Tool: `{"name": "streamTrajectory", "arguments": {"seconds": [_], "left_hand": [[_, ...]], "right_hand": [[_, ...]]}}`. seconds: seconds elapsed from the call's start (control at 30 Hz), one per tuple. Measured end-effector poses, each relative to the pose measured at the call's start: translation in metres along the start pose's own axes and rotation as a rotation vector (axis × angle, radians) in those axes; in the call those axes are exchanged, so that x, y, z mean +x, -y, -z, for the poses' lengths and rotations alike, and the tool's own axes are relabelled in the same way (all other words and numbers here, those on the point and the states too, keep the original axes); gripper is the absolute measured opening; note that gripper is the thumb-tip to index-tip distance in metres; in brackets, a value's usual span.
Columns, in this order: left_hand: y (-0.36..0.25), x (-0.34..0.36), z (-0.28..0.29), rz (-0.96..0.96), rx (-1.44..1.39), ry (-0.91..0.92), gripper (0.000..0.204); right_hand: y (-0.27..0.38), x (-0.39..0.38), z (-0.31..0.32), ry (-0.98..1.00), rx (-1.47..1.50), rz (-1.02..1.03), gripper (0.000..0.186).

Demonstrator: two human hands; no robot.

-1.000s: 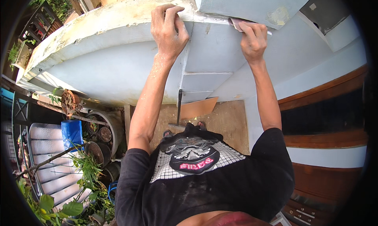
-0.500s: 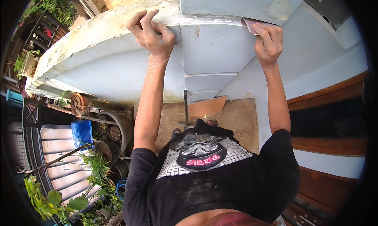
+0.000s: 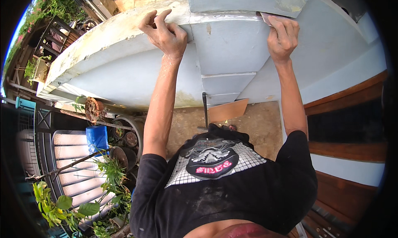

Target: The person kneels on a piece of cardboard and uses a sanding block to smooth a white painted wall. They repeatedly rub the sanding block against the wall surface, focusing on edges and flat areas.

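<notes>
My right hand [image 3: 284, 38] pinches a folded brownish sheet of sandpaper [image 3: 265, 19], mostly hidden behind its fingers. The sheet lies against the narrow whitish ledge [image 3: 232, 16], just under the edge of a pale blue raised block [image 3: 248, 1]. Farther left, my left hand [image 3: 166, 35] rests at the top edge of the weathered pale wall [image 3: 118, 37], its fingers bent and apart and nothing in them. Pale dust specks cover the left wrist and forearm. A thin crack runs down the wall close by that hand.
A brown board [image 3: 228, 110] and a dark-handled tool [image 3: 205, 109] lean at the wall's foot. Potted plants [image 3: 122, 157], a blue container [image 3: 96, 139] and a slatted metal gate [image 3: 78, 167] stand to the left. A wood-framed window [image 3: 348, 117] is at the right.
The whole view has shifted a little. Less of the sandpaper shows past my right fingers, which stay by the block's edge. My left hand keeps its place on the wall.
</notes>
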State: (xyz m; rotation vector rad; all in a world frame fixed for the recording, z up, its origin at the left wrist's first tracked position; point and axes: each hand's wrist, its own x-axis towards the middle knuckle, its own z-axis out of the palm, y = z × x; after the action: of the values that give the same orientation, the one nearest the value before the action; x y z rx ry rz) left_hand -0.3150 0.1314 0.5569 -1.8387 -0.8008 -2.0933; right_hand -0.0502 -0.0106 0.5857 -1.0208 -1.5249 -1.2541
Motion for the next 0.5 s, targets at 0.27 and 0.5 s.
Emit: {"name": "streamTrajectory", "arguments": {"seconds": [0.27, 0.5], "left_hand": [[0.003, 0.0, 0.004, -0.044, 0.023, 0.035, 0.044], [-0.013, -0.002, -0.005, 0.055, 0.01, 0.045, 0.042]], "right_hand": [[0.05, 0.011, -0.03, 0.015, 0.056, 0.001, 0.022], [0.005, -0.011, 0.003, -0.249, -0.218, -0.217, 0.026]]}}
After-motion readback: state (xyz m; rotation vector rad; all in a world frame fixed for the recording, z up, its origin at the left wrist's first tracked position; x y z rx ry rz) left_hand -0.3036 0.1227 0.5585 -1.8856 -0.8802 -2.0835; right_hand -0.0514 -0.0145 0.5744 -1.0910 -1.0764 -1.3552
